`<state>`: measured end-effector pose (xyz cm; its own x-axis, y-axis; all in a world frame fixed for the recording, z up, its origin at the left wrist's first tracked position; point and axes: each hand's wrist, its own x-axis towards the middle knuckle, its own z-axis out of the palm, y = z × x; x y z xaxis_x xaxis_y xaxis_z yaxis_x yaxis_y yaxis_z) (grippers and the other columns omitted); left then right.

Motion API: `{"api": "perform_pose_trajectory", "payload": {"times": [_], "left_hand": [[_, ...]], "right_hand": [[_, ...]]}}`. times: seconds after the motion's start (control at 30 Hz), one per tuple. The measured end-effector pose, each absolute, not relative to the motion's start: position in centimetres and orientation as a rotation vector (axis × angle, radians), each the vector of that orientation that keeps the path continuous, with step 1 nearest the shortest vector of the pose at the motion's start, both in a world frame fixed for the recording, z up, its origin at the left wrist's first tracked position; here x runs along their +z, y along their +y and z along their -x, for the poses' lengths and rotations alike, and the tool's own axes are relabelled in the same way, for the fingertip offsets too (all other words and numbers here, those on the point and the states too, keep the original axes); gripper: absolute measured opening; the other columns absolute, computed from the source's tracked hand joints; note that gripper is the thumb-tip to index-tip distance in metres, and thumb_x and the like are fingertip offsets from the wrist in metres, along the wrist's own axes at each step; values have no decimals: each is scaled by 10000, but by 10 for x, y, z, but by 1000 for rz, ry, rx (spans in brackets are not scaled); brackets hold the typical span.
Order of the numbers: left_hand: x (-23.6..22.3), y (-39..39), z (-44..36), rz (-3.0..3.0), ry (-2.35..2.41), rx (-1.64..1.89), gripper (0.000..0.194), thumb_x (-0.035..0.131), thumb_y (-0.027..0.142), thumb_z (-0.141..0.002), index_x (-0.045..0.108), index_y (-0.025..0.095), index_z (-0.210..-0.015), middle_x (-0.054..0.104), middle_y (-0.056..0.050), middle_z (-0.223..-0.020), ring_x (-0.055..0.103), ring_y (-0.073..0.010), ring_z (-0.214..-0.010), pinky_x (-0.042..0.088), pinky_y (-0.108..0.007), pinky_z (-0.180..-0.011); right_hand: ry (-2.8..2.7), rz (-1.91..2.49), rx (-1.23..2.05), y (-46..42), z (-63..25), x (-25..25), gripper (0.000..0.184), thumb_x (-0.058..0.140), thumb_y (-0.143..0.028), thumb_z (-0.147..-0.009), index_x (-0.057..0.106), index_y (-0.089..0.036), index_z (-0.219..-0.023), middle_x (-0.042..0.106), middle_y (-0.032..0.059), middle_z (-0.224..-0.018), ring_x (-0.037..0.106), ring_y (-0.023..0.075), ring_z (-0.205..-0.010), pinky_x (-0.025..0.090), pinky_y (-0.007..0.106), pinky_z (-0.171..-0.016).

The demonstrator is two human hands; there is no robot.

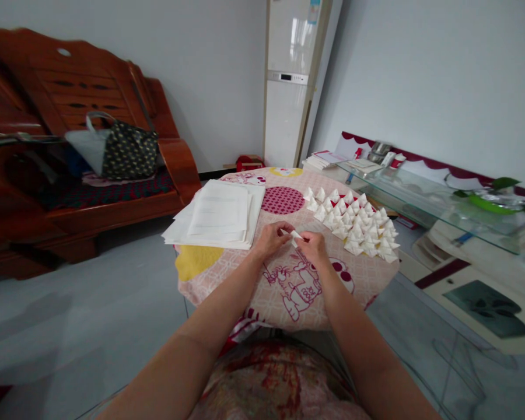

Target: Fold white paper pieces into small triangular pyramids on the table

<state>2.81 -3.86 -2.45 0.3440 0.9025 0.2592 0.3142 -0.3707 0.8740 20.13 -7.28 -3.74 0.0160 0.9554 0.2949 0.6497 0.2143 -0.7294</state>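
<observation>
1 slip (pixel 295 235) is pinched by the left hand (pixel 273 238) and right hand (pixel 314 248), both grips closed, over the cloth (pixel 245 271); folded pieces (pixel 354 224) are massed at right; a paper stack (pixel 219 213) is laid at left

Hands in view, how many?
2: left hand, nearer the paper stack; right hand, nearer the folded pieces. Both hold one small white paper between them.

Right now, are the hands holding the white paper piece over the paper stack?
No, the left hand and right hand hold the white paper piece over the tablecloth, with the paper stack to the left.
</observation>
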Motion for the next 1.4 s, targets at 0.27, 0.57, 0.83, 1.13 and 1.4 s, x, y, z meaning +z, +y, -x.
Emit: {"api": "perform_pose_trajectory", "payload": {"times": [0.27,0.57,0.83,1.13,1.4], "left_hand": [[-35,-33,-31,-1887,945,1101,53,673,121,-775,686,130,-825,684,-12,-779,610,-112,-698,470,-216,-683],[-42,-29,-29,-2174,1126,900,54,715,114,-751,689,131,-796,682,-13,-771,599,-121,-696,458,-216,-665],[-35,-39,-27,-2526,1150,670,115,732,119,-750,732,140,-863,698,-55,-867,640,-166,-820,490,-252,-777],[-28,-39,-27,-2503,1248,487,161,670,177,-814,809,148,-890,758,-77,-883,661,-176,-802,469,-250,-749],[-21,-36,-22,-2340,1378,480,237,639,278,-855,827,140,-896,767,-70,-812,630,-163,-741,443,-249,-708]], "right_hand": [[-1964,1594,-21,-75,-194,-34,192,539,-150,-894,717,-168,-823,676,93,-851,582,201,-809,387,274,-733],[-2150,1581,-89,-78,-198,-36,189,594,-89,-845,749,-191,-810,678,95,-893,587,219,-875,419,290,-745],[-2301,1461,186,-71,-208,-44,215,599,-16,-773,762,-156,-765,669,77,-845,595,186,-813,446,269,-753],[-2260,1440,270,-71,-217,-38,162,654,-97,-830,790,-155,-763,686,84,-821,585,178,-756,437,277,-724],[-2140,1497,275,-67,-218,-40,199,640,-136,-834,731,-159,-658,660,53,-720,540,165,-691,381,268,-675]]}}
